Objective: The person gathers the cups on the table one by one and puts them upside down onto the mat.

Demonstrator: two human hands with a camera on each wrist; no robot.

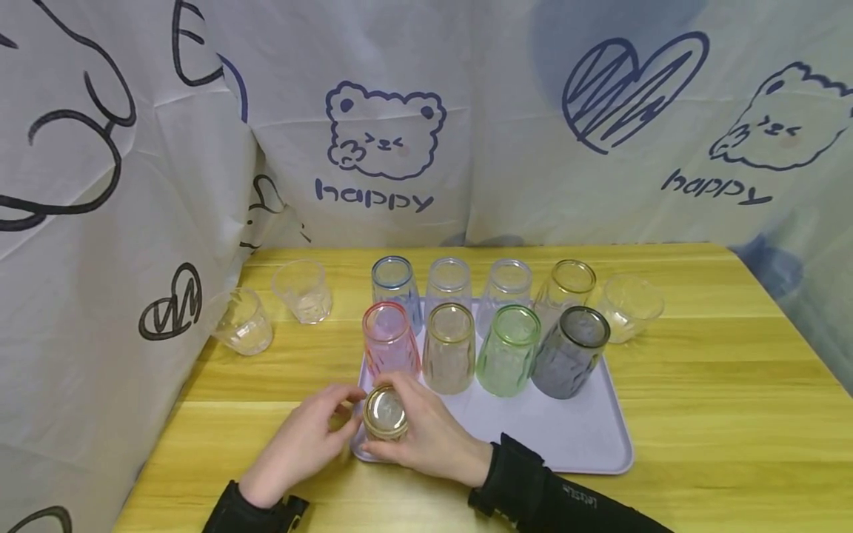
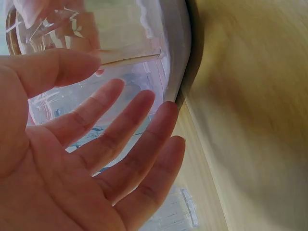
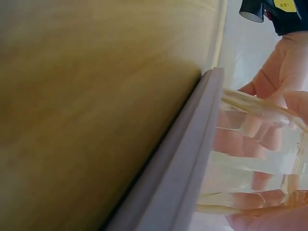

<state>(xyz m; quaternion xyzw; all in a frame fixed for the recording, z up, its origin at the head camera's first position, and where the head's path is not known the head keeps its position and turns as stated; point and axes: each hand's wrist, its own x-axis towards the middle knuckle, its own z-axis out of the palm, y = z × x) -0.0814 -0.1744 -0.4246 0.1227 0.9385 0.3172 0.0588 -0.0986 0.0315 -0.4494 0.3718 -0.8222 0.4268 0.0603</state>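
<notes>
My right hand (image 1: 436, 437) grips an amber-tinted glass (image 1: 385, 414) at the front left corner of the lilac tray (image 1: 566, 440). Thumb and fingers lie on either side of it. In the right wrist view the ribbed side of this glass stands just inside the tray's rim (image 3: 187, 144). Beside it on the left, my left hand (image 1: 300, 437) is held with loosely bent fingers and an empty palm. The left wrist view shows those fingers (image 2: 132, 154) spread near the tray edge. Directly behind the held glass is a pink glass (image 1: 392, 340).
Two rows of glasses cover the tray's back part, including a green glass (image 1: 509, 352), a dark grey glass (image 1: 571, 354) and a blue-rimmed glass (image 1: 396, 285). Clear tumblers stand off the tray, two at left (image 1: 243, 326) and one at right (image 1: 629, 311). Drawn-on cloth hangs behind the wooden table.
</notes>
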